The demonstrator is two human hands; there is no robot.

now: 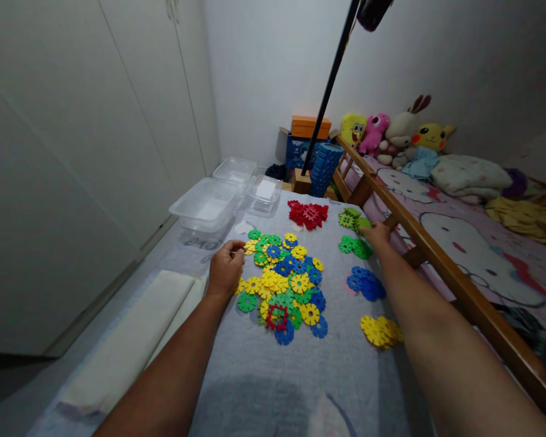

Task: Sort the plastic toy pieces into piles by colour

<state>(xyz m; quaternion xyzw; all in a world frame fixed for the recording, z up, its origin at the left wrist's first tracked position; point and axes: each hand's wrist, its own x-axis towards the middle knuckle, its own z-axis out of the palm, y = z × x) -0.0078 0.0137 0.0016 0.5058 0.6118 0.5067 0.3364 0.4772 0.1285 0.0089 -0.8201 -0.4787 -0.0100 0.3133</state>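
Observation:
My left hand [226, 267] rests at the left edge of a mixed pile of plastic snowflake discs [273, 282] in yellow, green and blue. Its fingers are curled together, and what they hold, if anything, is hidden. One red square piece [276, 317] lies on the pile's near side. Reaching to the far right, my right hand [377, 235] has its fingertips closed on a light green piece [363, 226] at the light green pile [348, 217]. Nearer me are sorted piles of green discs [355, 246], blue discs [366, 283] and yellow discs [381, 331]. Red square pieces [307, 213] are heaped at the back.
Clear plastic containers [204, 203] stand at the back left, with a smaller lidded box [266, 189] beside them. Folded white cloth [131, 340] lies at left. A wooden bed rail [404, 227] runs along the right, near my right arm. A black pole [330, 91] rises behind.

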